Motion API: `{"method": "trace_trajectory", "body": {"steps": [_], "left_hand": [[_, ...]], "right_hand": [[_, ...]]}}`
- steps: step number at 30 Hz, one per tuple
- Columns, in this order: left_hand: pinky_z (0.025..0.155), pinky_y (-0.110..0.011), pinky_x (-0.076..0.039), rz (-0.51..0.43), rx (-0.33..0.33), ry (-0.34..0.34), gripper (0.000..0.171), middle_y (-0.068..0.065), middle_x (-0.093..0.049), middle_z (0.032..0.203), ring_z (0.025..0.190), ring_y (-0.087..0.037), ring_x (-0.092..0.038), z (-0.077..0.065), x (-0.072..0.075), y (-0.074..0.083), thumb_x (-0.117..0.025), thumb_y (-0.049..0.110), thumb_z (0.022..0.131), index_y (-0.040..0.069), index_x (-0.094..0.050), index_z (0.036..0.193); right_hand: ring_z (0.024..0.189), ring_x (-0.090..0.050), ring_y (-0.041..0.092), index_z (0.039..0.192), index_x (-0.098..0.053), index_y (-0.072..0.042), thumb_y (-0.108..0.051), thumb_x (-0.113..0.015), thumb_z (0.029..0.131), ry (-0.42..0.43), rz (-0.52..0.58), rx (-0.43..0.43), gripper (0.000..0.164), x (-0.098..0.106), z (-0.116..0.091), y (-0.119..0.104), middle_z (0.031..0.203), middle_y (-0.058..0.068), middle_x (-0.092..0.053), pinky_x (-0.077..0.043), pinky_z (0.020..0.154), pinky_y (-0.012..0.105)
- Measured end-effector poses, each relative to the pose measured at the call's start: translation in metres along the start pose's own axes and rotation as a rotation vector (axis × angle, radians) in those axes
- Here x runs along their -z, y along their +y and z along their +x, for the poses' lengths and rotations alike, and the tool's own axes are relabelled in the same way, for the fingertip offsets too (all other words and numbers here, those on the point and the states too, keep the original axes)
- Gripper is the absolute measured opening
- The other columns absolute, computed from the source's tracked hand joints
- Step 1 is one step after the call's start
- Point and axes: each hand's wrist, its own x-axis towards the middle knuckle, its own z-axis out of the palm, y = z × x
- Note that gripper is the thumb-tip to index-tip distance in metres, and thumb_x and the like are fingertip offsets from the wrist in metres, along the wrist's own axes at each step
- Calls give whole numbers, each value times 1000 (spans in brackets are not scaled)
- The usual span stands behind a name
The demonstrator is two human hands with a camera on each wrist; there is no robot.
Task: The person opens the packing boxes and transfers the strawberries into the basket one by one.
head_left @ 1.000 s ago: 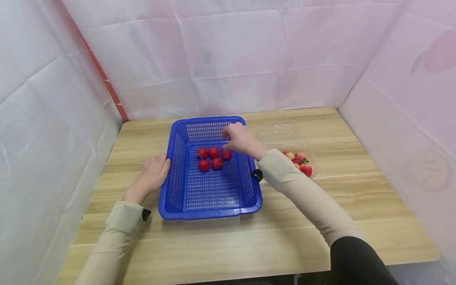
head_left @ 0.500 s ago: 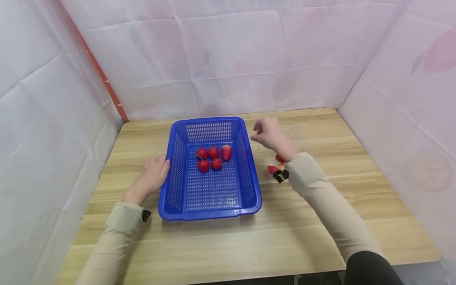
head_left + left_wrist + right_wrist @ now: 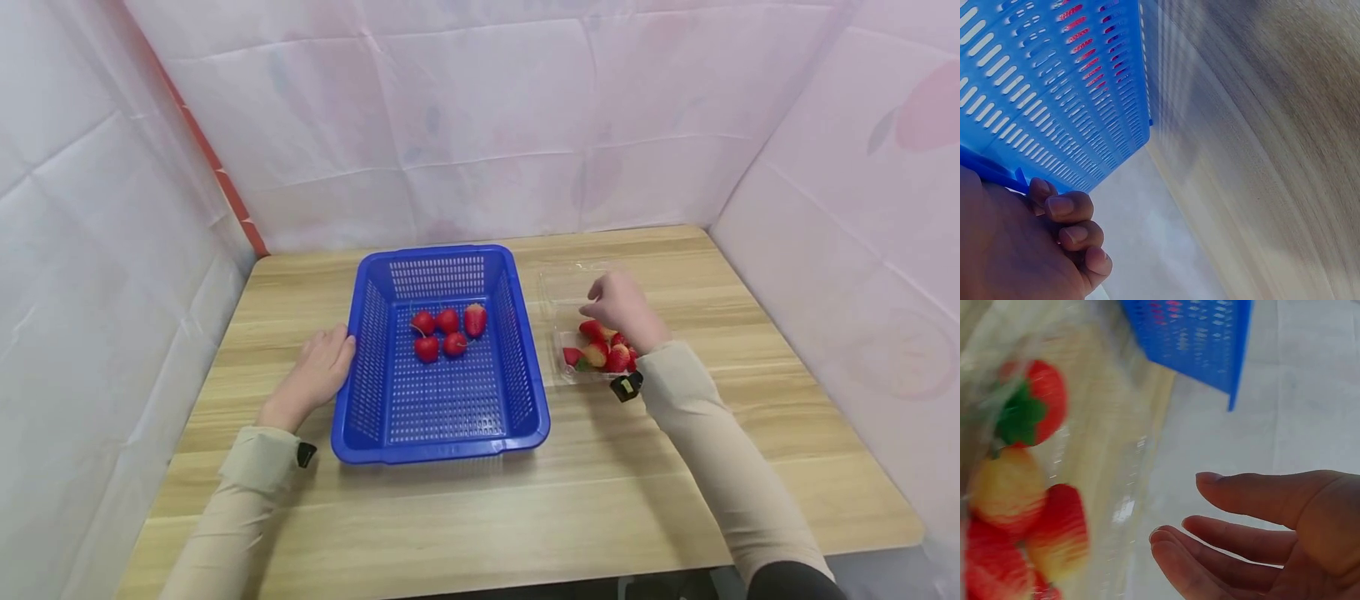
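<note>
A blue plastic basket [image 3: 441, 454] stands on the table, holding several red cherries [image 3: 426, 348] and one strawberry [image 3: 475, 321]. My left hand [image 3: 318, 367] grips its left rim; in the left wrist view the curled fingers [image 3: 1069, 209] are at the rim beside the slotted wall. Over a clear plastic box [image 3: 557, 342] with several strawberries [image 3: 1057, 531] hovers my right hand [image 3: 626, 310]. In the right wrist view its thumb and fingers are apart, relaxed, with nothing between them. The right hand and sleeve cover part of the box.
The box's clear lid [image 3: 562, 283] lies folded back behind it. The wooden table [image 3: 450, 533] is bounded by printed cloth walls [image 3: 480, 125] at the back and both sides.
My right hand has moved right, from inside the basket to above the clear box. The strawberry it was at now lies in the basket. My left hand has stayed at the rim.
</note>
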Motion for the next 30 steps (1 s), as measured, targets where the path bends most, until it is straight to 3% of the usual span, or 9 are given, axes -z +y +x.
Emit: {"method": "trace_trajectory", "body": {"steps": [4,8,12,18,25,30], "left_hand": [[75,-42,-30,-7,-1,-3,35,-9,-46,81,82,-29,-39,0,1,1,-16,32,102,8,-41,99],[75,-42,-29,-17,-8,0,34,-9,-46,80,82,-29,-39,-1,0,1,-17,32,102,8,-41,99],[76,-43,-29,-17,-7,1,35,-9,-45,81,83,-29,-39,-1,-1,-1,-17,31,102,7,-41,99],[75,-43,-30,-8,-3,2,36,-9,-45,81,82,-29,-40,-1,-1,-3,-16,32,102,7,-41,98],[75,-42,-29,-21,-2,-5,36,-9,-45,81,81,-29,-39,1,1,-2,-16,32,102,8,-42,98],[77,-43,-29,-26,-1,-14,35,-9,-45,82,83,-29,-39,0,2,-1,-16,32,102,8,-41,99]], "right_hand": [[73,-59,32,94,-62,16,-4,-65,80,-10,16,-46,24,-6,-6,14,91,28,-60,-50,68,42],[54,-51,21,81,-61,13,2,-60,79,-26,20,-85,11,-11,-11,25,71,17,-58,-44,51,32],[51,-49,18,75,-61,9,0,-61,81,-29,4,-121,11,-17,-14,34,64,12,-57,-41,47,29],[49,-39,16,58,-53,0,-7,-64,81,35,-59,-123,25,-29,-10,43,53,4,-44,-34,45,27],[60,-49,23,69,-61,2,-14,-65,82,85,-142,-137,22,-38,-4,40,66,11,-55,-41,53,32],[61,-47,24,67,-58,2,-13,-62,83,92,-166,-157,23,-47,-4,30,68,13,-52,-38,54,33]]}}
